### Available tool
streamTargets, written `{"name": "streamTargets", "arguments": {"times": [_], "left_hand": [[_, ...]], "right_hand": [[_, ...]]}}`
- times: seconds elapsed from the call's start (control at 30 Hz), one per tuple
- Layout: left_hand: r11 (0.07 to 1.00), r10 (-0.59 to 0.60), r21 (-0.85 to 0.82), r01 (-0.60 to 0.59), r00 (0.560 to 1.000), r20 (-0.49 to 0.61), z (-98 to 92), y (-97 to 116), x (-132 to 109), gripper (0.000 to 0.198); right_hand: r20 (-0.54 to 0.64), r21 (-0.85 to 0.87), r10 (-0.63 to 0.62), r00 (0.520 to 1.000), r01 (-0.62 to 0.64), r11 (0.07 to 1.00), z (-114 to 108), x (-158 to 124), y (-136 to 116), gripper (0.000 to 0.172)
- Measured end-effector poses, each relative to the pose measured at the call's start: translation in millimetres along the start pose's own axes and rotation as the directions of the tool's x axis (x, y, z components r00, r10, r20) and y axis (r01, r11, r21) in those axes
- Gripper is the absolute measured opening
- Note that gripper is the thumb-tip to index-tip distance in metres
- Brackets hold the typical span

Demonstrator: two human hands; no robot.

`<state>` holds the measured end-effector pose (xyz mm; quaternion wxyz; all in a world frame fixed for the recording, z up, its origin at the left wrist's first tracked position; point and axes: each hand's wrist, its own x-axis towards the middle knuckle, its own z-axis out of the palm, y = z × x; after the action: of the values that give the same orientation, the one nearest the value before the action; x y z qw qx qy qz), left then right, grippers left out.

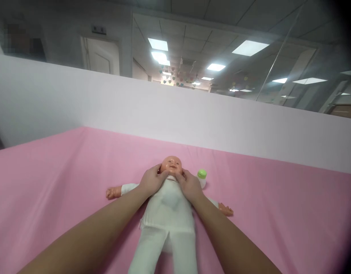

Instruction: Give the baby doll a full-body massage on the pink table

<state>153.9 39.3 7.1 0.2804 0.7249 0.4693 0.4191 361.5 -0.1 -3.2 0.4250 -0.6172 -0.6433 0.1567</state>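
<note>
A baby doll [171, 213] in white clothes lies on its back, head away from me, arms spread out to both sides. My left hand [153, 180] clasps the left side of its head and neck, thumb under the chin. On the other side my right hand [189, 185] grips the head the same way, its thumb also near the chin. The fingers of both hands are partly hidden behind the doll's head. Just beyond my right hand is a small bottle [202, 177] with a green cap, partly covered by that hand.
A pink sheet [278, 213] with soft folds covers the surface under the doll. Along the far edge runs a low white panel [175, 110]. Beyond it are a glass partition, a white door [99, 55] and lit ceiling panels. A blurred person [23, 43] is at far left.
</note>
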Motion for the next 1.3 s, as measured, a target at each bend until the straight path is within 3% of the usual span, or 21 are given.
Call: {"name": "streamTargets", "arguments": {"times": [0.27,0.37,0.53,0.6,0.73,0.97,1.2,1.3], "left_hand": [[0.995,-0.007,-0.096,0.005,1.000,-0.025,0.2,-6.8,3.0,0.056],[0.995,0.001,-0.095,-0.003,1.000,-0.018,-0.7,-2.9,-1.3,0.053],[0.998,0.033,-0.060,-0.032,0.999,0.014,-2.0,7.8,-10.0,0.049],[0.999,0.035,-0.039,-0.035,0.999,0.010,-1.9,9.8,-11.1,0.047],[1.000,0.026,-0.006,-0.026,1.000,-0.010,-1.6,6.7,-8.5,0.048],[1.000,-0.021,0.016,0.022,0.999,-0.033,-0.2,-7.4,0.8,0.054],[0.999,0.019,0.038,-0.018,1.000,-0.019,1.6,3.0,-3.6,0.055],[0.997,0.035,0.065,-0.036,0.999,0.015,2.3,8.0,-5.4,0.049]], "right_hand": [[-0.012,0.085,0.004,1.000,-0.003,0.996,3.8,2.0,4.9,0.061],[-0.006,0.064,0.028,1.000,-0.027,0.998,3.4,-0.6,0.7,0.055],[-0.007,-0.004,0.079,0.997,-0.079,0.997,4.4,-2.6,-4.6,0.062],[-0.017,-0.004,0.070,0.997,-0.070,0.998,4.6,-2.3,-4.1,0.058],[0.003,0.082,0.021,1.000,-0.021,0.996,1.9,-1.2,-0.8,0.050],[0.061,0.231,0.030,0.998,-0.043,0.972,-3.4,2.6,3.8,0.051],[-0.002,0.166,0.100,0.995,-0.098,0.981,0.0,1.9,2.4,0.068],[0.007,0.107,0.091,0.996,-0.091,0.990,0.5,-1.9,-3.6,0.094]]}}
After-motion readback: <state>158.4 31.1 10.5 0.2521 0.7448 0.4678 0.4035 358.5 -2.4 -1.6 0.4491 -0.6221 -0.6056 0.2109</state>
